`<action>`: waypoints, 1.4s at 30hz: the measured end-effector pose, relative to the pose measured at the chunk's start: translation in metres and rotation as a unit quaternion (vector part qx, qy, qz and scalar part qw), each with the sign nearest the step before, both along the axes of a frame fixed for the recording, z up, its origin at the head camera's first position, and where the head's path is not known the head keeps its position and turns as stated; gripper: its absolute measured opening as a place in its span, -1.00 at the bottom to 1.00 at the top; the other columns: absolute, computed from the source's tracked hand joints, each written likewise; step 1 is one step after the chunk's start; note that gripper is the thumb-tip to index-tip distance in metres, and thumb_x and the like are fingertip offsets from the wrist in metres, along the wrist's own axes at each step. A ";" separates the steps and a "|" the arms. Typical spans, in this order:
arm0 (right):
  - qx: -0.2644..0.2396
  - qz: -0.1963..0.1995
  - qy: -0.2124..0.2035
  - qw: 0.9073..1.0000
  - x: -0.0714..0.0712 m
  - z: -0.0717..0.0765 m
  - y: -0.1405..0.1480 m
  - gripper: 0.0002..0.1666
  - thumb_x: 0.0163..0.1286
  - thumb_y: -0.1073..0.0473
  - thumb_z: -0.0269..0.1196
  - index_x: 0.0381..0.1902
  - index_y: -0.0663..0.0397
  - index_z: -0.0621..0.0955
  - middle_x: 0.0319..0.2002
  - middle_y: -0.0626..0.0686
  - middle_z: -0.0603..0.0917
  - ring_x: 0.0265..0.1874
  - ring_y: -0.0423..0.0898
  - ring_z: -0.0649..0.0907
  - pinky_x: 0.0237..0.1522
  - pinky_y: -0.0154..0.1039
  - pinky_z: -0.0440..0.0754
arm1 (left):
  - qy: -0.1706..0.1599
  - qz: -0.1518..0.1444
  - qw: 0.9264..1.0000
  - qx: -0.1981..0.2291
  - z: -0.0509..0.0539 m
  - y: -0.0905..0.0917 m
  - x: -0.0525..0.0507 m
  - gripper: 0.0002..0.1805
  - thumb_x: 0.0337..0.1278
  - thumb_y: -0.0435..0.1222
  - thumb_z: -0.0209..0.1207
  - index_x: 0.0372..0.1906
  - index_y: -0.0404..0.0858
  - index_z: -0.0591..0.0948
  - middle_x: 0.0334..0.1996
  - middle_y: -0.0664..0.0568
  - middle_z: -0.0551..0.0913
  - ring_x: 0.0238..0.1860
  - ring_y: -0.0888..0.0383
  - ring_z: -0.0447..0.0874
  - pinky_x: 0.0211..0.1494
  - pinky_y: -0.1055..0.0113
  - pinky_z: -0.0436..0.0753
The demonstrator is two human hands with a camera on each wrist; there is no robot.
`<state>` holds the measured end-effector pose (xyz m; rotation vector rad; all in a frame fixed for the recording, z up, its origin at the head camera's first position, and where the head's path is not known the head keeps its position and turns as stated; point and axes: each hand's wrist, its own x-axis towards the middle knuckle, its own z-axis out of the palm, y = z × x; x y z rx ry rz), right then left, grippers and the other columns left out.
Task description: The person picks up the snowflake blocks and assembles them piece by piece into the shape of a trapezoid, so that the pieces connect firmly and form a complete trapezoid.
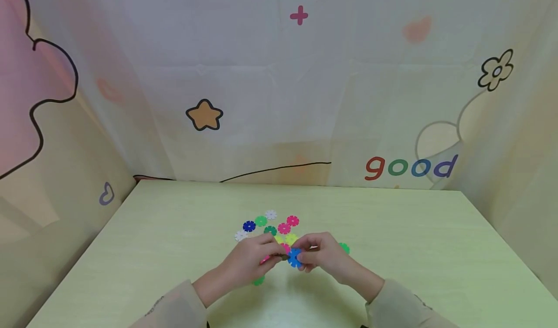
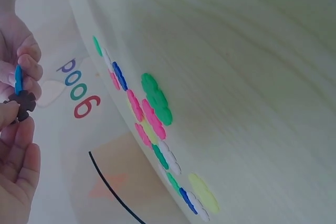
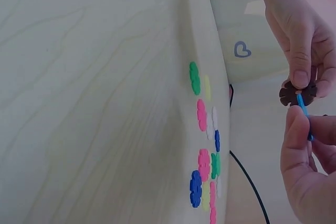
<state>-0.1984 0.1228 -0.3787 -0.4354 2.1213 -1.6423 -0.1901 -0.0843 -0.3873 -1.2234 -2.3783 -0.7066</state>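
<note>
My left hand (image 1: 248,260) pinches a dark brown notched building disc (image 2: 23,106) between thumb and fingers. Facing it, my right hand (image 1: 331,257) pinches a blue notched building disc (image 1: 294,257). The two discs meet at their edges, turned crosswise, with the blue rim at a slot of the brown one (image 3: 290,94) in the right wrist view. How deep the blue disc sits in that slot I cannot tell. Both hands are held above the table, and fingers cover part of each disc.
Several loose discs lie on the pale table (image 1: 174,231) beyond and under the hands, among them a dark blue disc (image 1: 249,226), a pink disc (image 1: 293,220) and a white disc (image 1: 271,214). A green disc (image 1: 345,247) lies right of the right hand. A printed curtain (image 1: 261,85) stands behind.
</note>
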 end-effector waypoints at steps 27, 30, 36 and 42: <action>-0.082 -0.033 -0.083 0.993 0.022 0.004 0.002 -0.71 0.15 0.36 0.18 -0.17 0.47 0.50 -0.48 -0.02 0.64 -0.61 -0.22 0.59 -0.48 -0.42 0.56 | 0.135 -0.015 0.989 0.051 0.006 0.005 0.024 -0.85 -0.27 -0.40 0.34 -0.46 -0.16 0.66 -0.60 0.16 0.49 -0.66 0.41 0.42 -0.51 0.80 0.33; -0.087 -0.039 -0.088 0.992 0.024 0.002 0.001 -0.72 0.16 0.38 0.17 -0.18 0.47 0.50 -0.48 -0.03 0.64 -0.63 -0.23 0.58 -0.49 -0.43 0.55 | 0.125 -0.015 0.991 0.047 0.005 0.007 0.025 -0.87 -0.25 -0.39 0.33 -0.45 -0.16 0.66 -0.60 0.16 0.49 -0.66 0.40 0.42 -0.50 0.81 0.33; -0.101 -0.029 -0.082 0.991 0.025 0.000 -0.001 -0.67 0.18 0.35 0.15 -0.17 0.57 0.45 -0.51 -0.03 0.64 -0.68 -0.27 0.52 -0.54 -0.46 0.51 | 0.123 -0.024 0.992 0.031 0.003 0.011 0.028 -0.87 -0.25 -0.37 0.34 -0.45 -0.18 0.66 -0.63 0.17 0.46 -0.68 0.41 0.34 -0.50 0.84 0.28; -0.093 -0.023 -0.066 0.993 0.021 -0.002 0.002 -0.62 0.17 0.27 0.19 -0.15 0.52 0.48 -0.49 -0.04 0.65 -0.63 -0.24 0.59 -0.51 -0.44 0.55 | 0.074 0.011 0.997 0.019 0.004 0.013 0.025 -0.86 -0.19 -0.33 0.31 -0.39 -0.17 0.65 -0.52 0.17 0.53 -0.56 0.37 0.47 -0.40 0.76 0.40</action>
